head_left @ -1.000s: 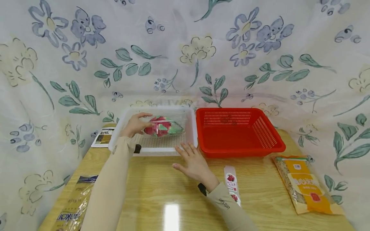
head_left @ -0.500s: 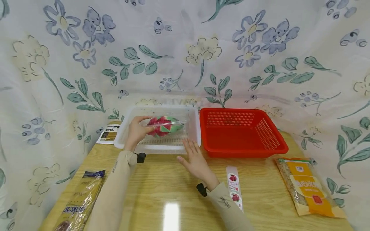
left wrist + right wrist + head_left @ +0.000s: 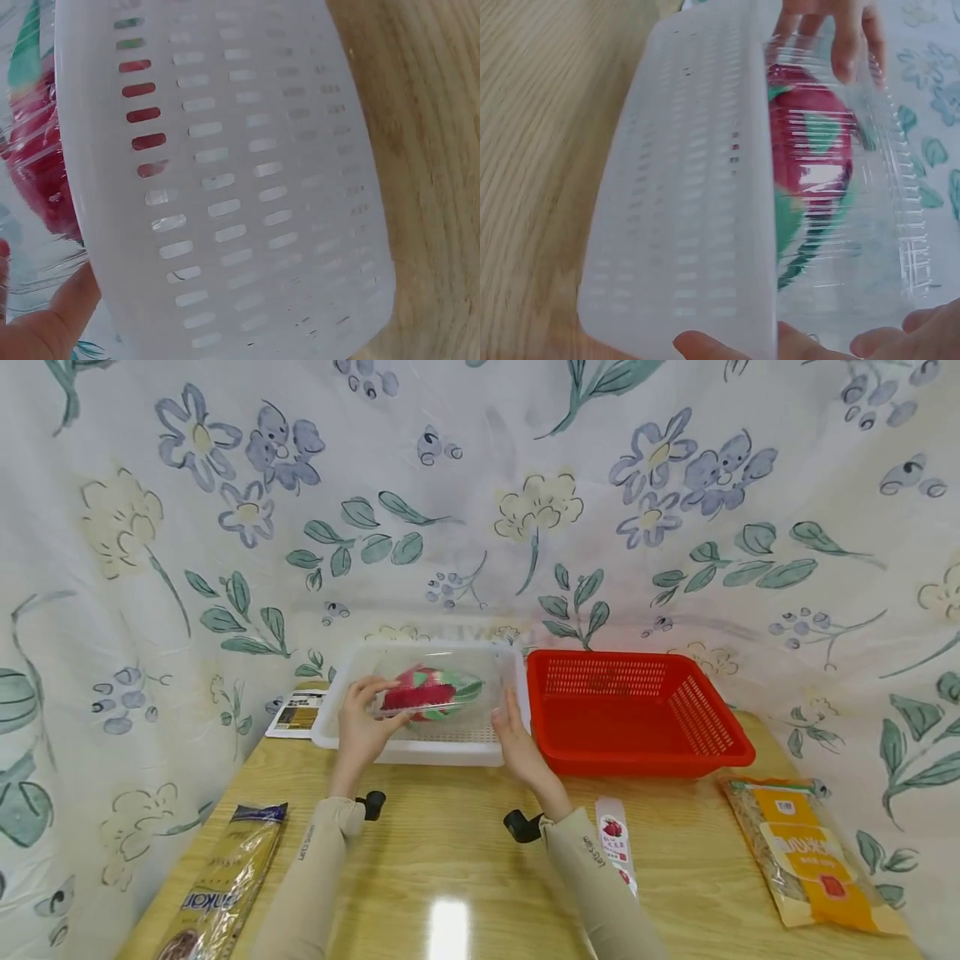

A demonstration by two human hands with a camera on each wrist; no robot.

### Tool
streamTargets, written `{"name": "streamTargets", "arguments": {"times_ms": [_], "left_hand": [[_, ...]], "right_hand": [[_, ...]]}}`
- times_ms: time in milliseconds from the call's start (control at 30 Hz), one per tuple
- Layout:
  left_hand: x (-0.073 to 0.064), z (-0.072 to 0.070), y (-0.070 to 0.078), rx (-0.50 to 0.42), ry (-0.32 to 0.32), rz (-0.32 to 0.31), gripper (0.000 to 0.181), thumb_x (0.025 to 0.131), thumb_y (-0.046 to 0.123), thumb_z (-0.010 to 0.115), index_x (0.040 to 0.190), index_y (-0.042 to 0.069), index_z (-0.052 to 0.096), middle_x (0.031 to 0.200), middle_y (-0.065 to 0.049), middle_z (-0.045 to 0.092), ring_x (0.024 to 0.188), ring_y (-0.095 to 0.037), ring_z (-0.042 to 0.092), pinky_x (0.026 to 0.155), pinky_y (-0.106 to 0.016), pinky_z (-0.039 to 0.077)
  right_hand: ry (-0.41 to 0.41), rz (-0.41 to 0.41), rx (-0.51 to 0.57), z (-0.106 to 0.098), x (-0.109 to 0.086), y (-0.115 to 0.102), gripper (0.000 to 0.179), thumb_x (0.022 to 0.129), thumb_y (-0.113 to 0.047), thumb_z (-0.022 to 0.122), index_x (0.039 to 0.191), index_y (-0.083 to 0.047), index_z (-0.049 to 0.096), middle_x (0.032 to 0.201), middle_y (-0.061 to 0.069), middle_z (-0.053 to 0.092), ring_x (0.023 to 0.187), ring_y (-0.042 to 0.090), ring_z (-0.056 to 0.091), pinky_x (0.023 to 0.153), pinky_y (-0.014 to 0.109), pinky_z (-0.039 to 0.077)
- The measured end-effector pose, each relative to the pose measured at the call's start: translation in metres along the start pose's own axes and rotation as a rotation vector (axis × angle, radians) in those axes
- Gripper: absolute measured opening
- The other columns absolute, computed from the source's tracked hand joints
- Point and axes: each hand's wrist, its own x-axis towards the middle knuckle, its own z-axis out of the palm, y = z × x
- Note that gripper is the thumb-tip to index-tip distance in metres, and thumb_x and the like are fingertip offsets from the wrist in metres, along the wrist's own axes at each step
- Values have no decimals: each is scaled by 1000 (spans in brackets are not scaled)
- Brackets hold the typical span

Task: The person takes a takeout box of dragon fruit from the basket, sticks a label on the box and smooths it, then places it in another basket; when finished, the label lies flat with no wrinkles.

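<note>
In the head view, a pink-and-green dragon fruit [image 3: 420, 697] lies inside a clear plastic box [image 3: 877, 225] with ribbed sides. The box is within the white perforated basket [image 3: 442, 754], its upper part tilted toward the front rim. My left hand [image 3: 363, 722] grips the box's left end, thumb in front and fingers over the top. At the right end, my right hand [image 3: 525, 747] stands on edge with fairly straight fingers against the box. The right wrist view shows these fingers [image 3: 900, 337] at the box's near end, beside the basket wall.
A red basket [image 3: 637, 762] stands right of the white one. A strip of dragon fruit stickers [image 3: 615, 835] lies in front of it. An orange-labelled bag [image 3: 813, 856] is far right, a gold packet [image 3: 225, 885] front left, a white-edged card [image 3: 298, 714] behind left.
The right hand has moved from the basket's front rim up to the box's right end. The left hand keeps its hold, and the box has tilted toward me. The head view has shifted slightly.
</note>
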Motion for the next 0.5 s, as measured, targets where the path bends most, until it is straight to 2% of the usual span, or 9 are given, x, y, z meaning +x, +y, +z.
{"name": "streamTargets", "arguments": {"times_ms": [133,200,267,333,433,500], "left_hand": [[-15,1,4,-65,36,53,44,72,-2,82,113,10,70,129,-8,52,121,-20,48,81,-43,55],[-23,1,9,-94,44,97,44,71,-4,81,111,9,70,129,-9,52,121,-19,48,85,-48,55],[-30,0,15,-122,49,136,45,70,-8,80,110,9,71,129,-9,52,121,-18,47,91,-52,53],[-38,-1,23,-144,52,175,45,68,-11,80,109,8,71,128,-9,52,121,-16,47,96,-51,52],[-52,-3,35,-159,68,248,47,65,-14,80,107,5,70,126,-13,52,121,-12,49,98,-36,52],[-62,-4,41,-154,88,322,49,62,-17,80,105,4,70,124,-15,52,120,-10,49,97,-23,51]], "right_hand": [[7,27,147,-3,-3,-3,80,98,-63,26,156,-18,-5,164,13,-1,145,46,20,104,73,29],[22,19,233,-6,-5,-6,85,96,-66,28,156,-15,-5,162,16,2,143,46,22,105,71,31],[40,-10,302,-11,-8,-9,87,96,-65,30,155,-11,-3,160,19,4,144,45,20,111,67,26],[53,-37,349,-17,-11,-12,87,96,-65,32,155,-9,0,159,20,7,142,44,21,115,63,24],[63,-33,393,-26,-17,-18,78,98,-58,34,156,-14,5,159,17,11,140,43,25,111,65,28],[56,-27,420,-32,-21,-23,71,100,-49,36,156,-17,6,158,16,13,139,43,28,110,66,30]]}}
